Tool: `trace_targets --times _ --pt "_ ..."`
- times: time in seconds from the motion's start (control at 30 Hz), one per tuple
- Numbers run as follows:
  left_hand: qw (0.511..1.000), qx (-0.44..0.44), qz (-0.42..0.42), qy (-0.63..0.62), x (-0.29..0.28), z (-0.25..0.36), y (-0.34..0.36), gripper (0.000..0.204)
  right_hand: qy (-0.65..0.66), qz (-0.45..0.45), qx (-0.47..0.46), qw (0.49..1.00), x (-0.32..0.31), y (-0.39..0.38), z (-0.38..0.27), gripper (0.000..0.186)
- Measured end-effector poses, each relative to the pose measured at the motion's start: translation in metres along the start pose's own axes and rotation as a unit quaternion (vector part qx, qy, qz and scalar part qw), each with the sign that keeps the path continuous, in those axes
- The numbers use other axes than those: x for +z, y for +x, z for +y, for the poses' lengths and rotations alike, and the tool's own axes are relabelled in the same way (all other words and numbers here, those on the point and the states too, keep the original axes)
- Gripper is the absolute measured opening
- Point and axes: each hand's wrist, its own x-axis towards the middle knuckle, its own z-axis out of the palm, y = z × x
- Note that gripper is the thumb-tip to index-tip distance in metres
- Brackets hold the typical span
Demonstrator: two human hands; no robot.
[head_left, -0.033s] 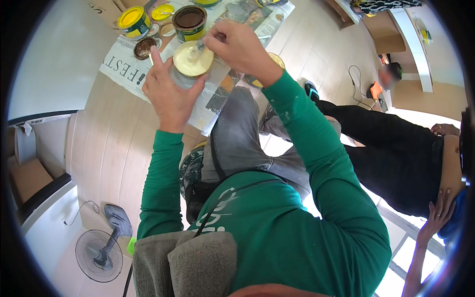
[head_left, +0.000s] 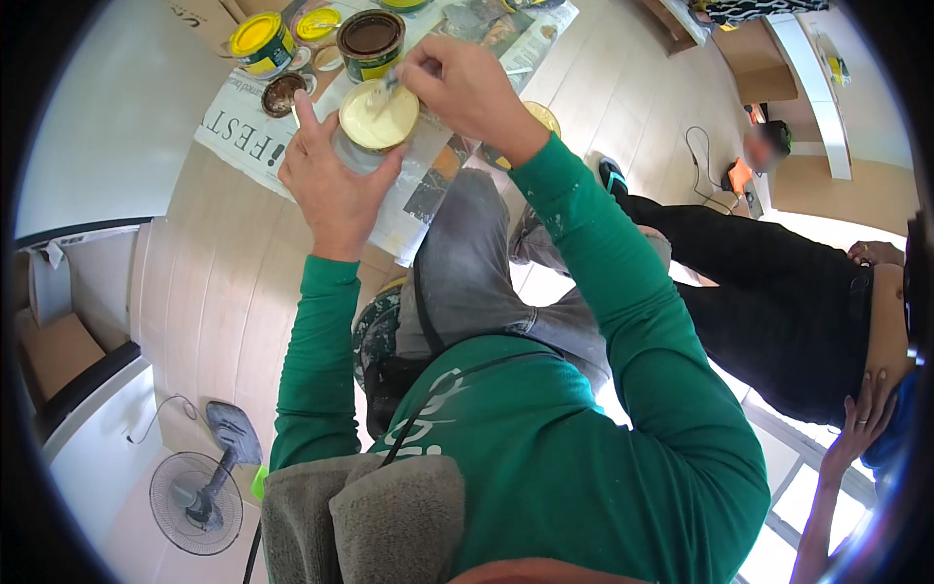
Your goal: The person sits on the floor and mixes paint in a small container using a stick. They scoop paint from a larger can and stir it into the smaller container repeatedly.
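Note:
My left hand (head_left: 333, 190) is wrapped round the near side of a small round tub of pale yellow paint (head_left: 373, 127), fingers on one side and thumb on the other. In my right hand (head_left: 465, 95) a short, paint-smeared stirring tool (head_left: 385, 90) is pinched, its lower end in the paint; its exact kind cannot be made out. Just beyond the tub stands an open tin of dark brown paint (head_left: 372, 37). A brown-coated lid (head_left: 283, 94) lies by my left fingertips. Behind my right wrist, another tin with a pale yellow top (head_left: 541, 119) is partly hidden.
Newspaper (head_left: 238, 122) covers the floor beneath the tins. A yellow-topped tin (head_left: 261, 44) and a yellow lid (head_left: 317, 22) are at the far left. At the lower left stands a fan (head_left: 197, 503). A person in black trousers (head_left: 778, 321) is at the right; another person (head_left: 764, 146) is farther off.
The stirring tool has shifted slightly to the left in the paint, along with my right hand. My left hand keeps its hold on the tub.

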Motion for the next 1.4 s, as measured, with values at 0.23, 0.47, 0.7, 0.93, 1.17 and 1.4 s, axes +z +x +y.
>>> trace_targets --times 0.23,0.47,0.7,0.93,1.17,1.4 --pt "1.000 0.021 0.020 -0.006 0.009 -0.002 0.004 0.134 -0.014 -0.040 -0.013 0.999 -0.014 -0.006 0.000 0.028" --pt "1.000 0.027 0.009 0.012 0.006 -0.004 0.004 0.134 -0.058 -0.023 0.015 0.998 -0.022 -0.003 -0.001 0.027" --pt "1.000 0.026 0.008 -0.002 0.004 -0.003 0.003 0.136 -0.072 0.013 0.006 0.997 -0.014 0.001 -0.003 0.025" --pt "0.999 0.026 0.013 -0.015 0.007 -0.004 0.001 0.135 -0.035 0.049 0.005 0.998 -0.002 0.000 -0.002 0.026" --pt "0.999 0.029 0.021 -0.006 0.008 -0.005 0.003 0.136 -0.018 0.015 -0.028 0.999 -0.001 -0.004 -0.005 0.026" --pt "0.999 0.030 0.018 -0.009 0.008 -0.004 0.003 0.136 -0.037 -0.043 -0.009 0.998 -0.020 -0.006 -0.001 0.027"
